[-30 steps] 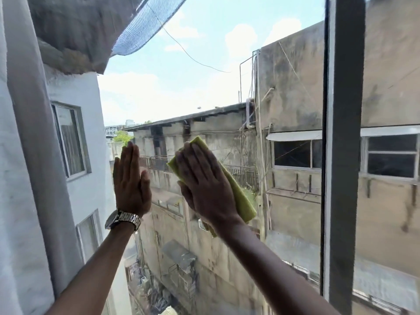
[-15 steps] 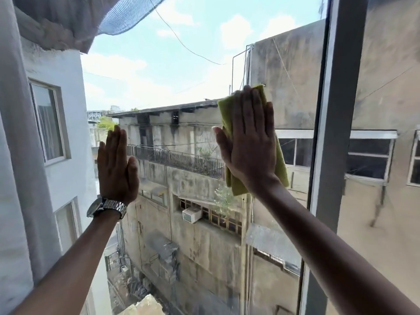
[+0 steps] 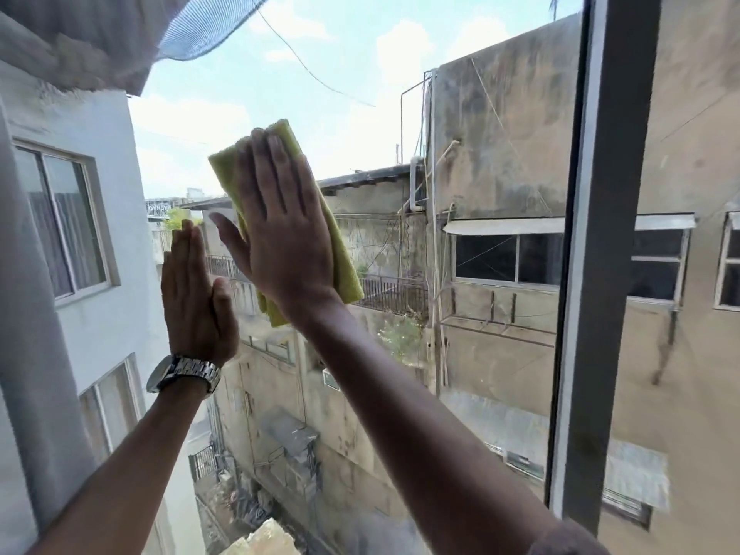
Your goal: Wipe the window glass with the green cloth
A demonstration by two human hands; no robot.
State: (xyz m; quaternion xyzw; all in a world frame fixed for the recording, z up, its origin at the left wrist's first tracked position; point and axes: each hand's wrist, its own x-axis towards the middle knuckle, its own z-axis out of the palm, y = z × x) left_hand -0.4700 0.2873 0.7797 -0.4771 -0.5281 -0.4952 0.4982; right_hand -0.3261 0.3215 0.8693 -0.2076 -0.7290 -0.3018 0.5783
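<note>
Cloth (image 3: 340,250) is mostly hidden under the right hand (image 3: 286,234); only its green edges show, above the fingertips, at the left beside the thumb, along the right side of the palm and below the wrist. The right hand lies flat with fingers spread and straight, pressing the cloth on the glass (image 3: 360,74) in the upper middle of the pane, not closed around it. The left hand (image 3: 196,298) is lower and to the left, also open and flat, fingers together and pointing up, holding nothing; whether its palm really touches the glass I cannot tell. A metal watch (image 3: 184,372) sits on the left wrist. Both forearms are cut off by the lower edge of the picture, and a bit of sleeve (image 3: 568,540) appears at the bottom right. A dark vertical frame (image 3: 600,274) divides the window at the right, and it covers part of the building behind. Through the glass one sees weathered concrete buildings (image 3: 500,134), a white wall (image 3: 120,234) with windows at the left, a balcony railing (image 3: 392,292), cables against a blue sky with clouds, and blue netting (image 3: 208,26) at the top left. The ground of the alley far below is blurred and hard to make out. The room itself is not visible.
</note>
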